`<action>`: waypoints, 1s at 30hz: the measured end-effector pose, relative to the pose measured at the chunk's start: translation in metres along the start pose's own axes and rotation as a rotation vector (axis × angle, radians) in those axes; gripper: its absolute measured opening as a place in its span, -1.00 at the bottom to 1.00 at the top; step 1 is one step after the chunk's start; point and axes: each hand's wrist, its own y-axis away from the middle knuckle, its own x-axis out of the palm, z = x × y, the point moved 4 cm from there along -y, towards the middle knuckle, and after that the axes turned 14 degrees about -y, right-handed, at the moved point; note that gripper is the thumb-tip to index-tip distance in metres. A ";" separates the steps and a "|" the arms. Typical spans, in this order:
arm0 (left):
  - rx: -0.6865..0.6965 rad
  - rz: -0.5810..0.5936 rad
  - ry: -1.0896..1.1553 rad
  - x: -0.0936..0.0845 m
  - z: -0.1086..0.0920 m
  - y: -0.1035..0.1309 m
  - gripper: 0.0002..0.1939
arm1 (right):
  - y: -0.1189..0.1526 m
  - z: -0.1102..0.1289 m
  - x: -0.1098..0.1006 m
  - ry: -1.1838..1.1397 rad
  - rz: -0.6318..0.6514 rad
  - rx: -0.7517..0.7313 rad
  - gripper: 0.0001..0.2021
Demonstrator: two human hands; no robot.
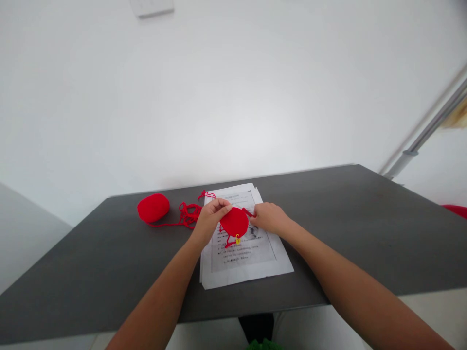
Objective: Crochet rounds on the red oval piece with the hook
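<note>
At the very bottom edge a scrap of green (263, 345) shows, and just past it a dark shape (256, 326) below the front edge of the dark grey table (146, 272). The person's bare forearms reach over that edge from both sides. On the table lie overlapping white sheets (248, 275) (more than one, judging by the doubled corners), carrying printed lines and a dim picture partly covered by the work.

Above the sheets is a flat, rounded red piece (234, 222). A small yellow clip (238, 239) hangs at its lower edge, with a red strand (229, 242) trailing beside it. The left hand (211, 214) pinches the piece by its upper left rim, between thumb and fingers. The right hand (268, 217) is curled around a slender red stick (249, 212), whose tip points to the right rim of the piece; whether it goes into the piece I cannot tell.

Left of the sheets, a loose tangle of red yarn (188, 214) runs by one strand to a plump red ball (153, 208). Behind the table rises a white wall (233, 107), with a pale box (151, 7) high on it and a metal pole (441, 116) slanting at the right.
</note>
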 end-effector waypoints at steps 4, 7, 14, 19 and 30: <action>-0.016 0.007 0.029 0.000 0.002 -0.001 -0.77 | -0.006 -0.002 -0.010 -0.240 -0.085 -0.029 -0.90; -0.029 -0.003 0.031 0.000 0.003 -0.001 -0.75 | -0.006 0.002 -0.015 -0.448 -0.144 -0.090 -0.86; -0.060 -0.029 0.036 -0.001 0.002 -0.002 -0.71 | 0.002 0.011 -0.015 -1.361 -0.210 -0.244 -0.87; -0.044 -0.024 0.026 0.000 0.003 -0.002 -0.73 | 0.008 0.011 -0.021 -1.467 -0.341 -0.314 -0.90; -0.044 -0.005 0.078 0.004 -0.002 0.001 -0.75 | 0.013 0.024 -0.013 -1.405 -0.154 -0.403 -0.77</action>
